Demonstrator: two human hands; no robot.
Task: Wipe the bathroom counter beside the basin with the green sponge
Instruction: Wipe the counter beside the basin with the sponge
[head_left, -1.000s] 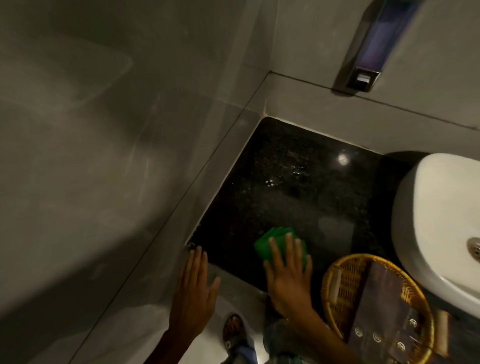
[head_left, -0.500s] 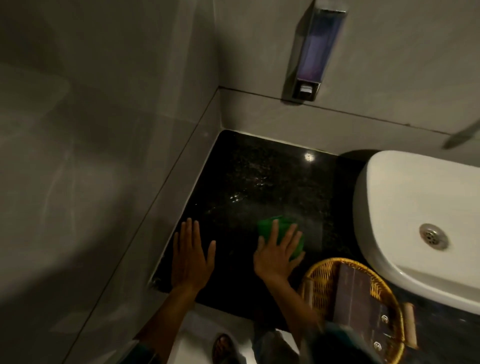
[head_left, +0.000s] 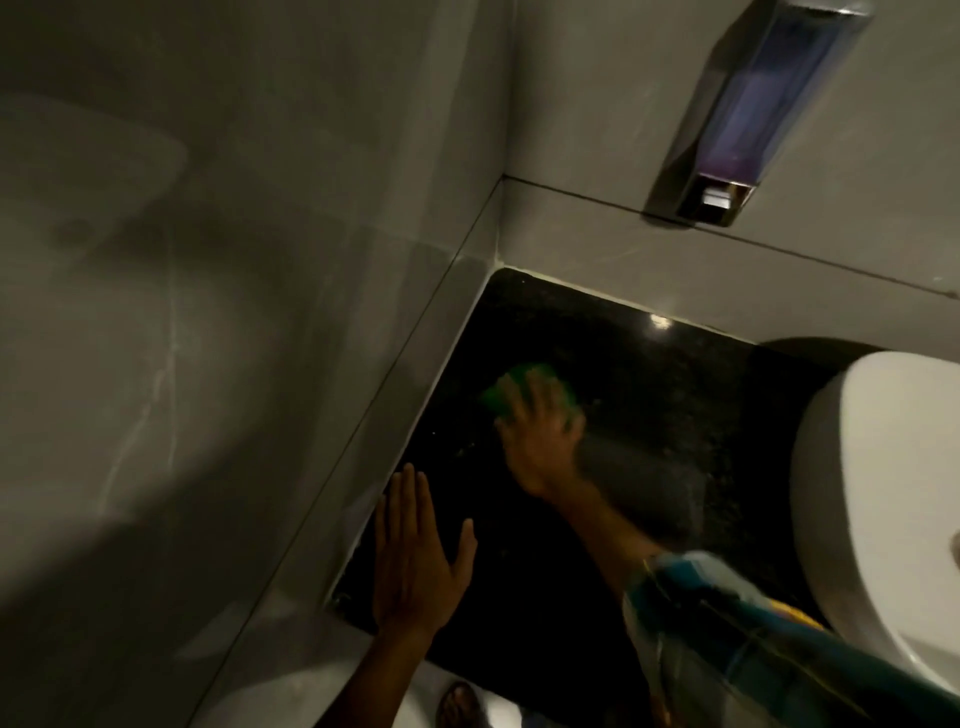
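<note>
The black speckled counter (head_left: 639, 395) fills the corner between two grey tiled walls, left of the white basin (head_left: 878, 467). My right hand (head_left: 540, 441) presses flat on the green sponge (head_left: 514, 387), blurred by motion, in the middle of the counter toward the left wall. Only the sponge's far edge shows past my fingers. My left hand (head_left: 415, 561) lies flat with fingers spread on the counter's near left corner, beside the wall.
A soap dispenser (head_left: 748, 114) with purple liquid hangs on the back wall above the counter. My patterned sleeve (head_left: 737, 634) covers the near right part of the counter. A sandalled foot (head_left: 460, 704) shows on the floor below the counter's front edge.
My right hand has pushed the sponge away from the front edge toward the back left of the counter. The left hand stays flat at the near left corner. The basket has dropped out of sight.
</note>
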